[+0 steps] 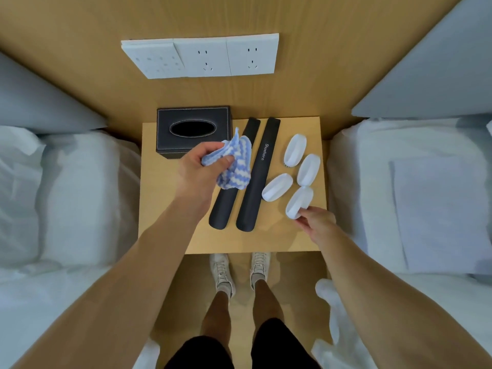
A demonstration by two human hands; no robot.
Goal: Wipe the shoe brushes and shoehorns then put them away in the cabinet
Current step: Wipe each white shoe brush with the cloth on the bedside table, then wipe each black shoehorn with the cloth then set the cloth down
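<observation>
Two long black shoehorns lie side by side on the wooden bedside cabinet [165, 230]: the left shoehorn [226, 206] and the right shoehorn [259, 177], which is marked "Shoehorn". Several white oval shoe brushes [295, 150] lie to their right. My left hand [198, 170] holds a crumpled blue-and-white cloth [237, 162] above the left shoehorn. My right hand [315, 222] pinches the near end of the nearest white brush [298, 202], which still lies on the cabinet top.
A black tissue box [193, 130] stands at the cabinet's back left corner. White beds flank the cabinet on the left [66, 195] and right [412, 195]. A wall socket panel [199, 55] is above. My legs and shoes stand in front of the cabinet.
</observation>
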